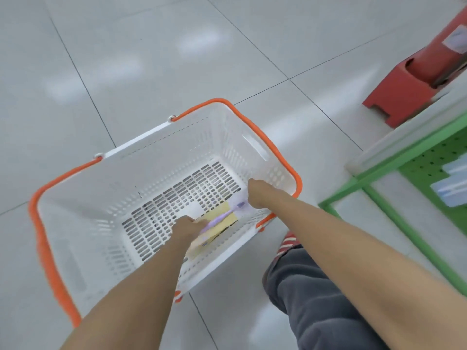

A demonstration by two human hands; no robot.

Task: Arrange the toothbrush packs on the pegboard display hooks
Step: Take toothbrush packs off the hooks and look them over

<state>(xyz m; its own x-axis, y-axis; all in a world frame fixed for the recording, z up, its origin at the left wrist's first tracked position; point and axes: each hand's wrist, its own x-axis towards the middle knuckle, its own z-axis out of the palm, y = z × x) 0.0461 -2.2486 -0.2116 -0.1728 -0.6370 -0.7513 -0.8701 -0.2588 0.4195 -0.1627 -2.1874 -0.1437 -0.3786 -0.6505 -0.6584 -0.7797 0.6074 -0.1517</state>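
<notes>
Hands reach into the white slotted plastic basket with orange handles [227,137] to lift out the yellow-carded lilac toothbrush pack [222,218] for hanging; left hand [187,224] pinches its near end; right hand [255,193] is curled at its far end, grip unclear.

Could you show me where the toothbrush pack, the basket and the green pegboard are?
toothbrush pack [227,219]: head view, on its yellow card.
basket [222,137]: head view, on its white far wall.
green pegboard [424,165]: head view, on its perforated face.

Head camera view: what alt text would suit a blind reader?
A person's left hand and right hand reach for a toothbrush pack lying in a white basket on a tiled floor; a green pegboard stands at right.
</notes>
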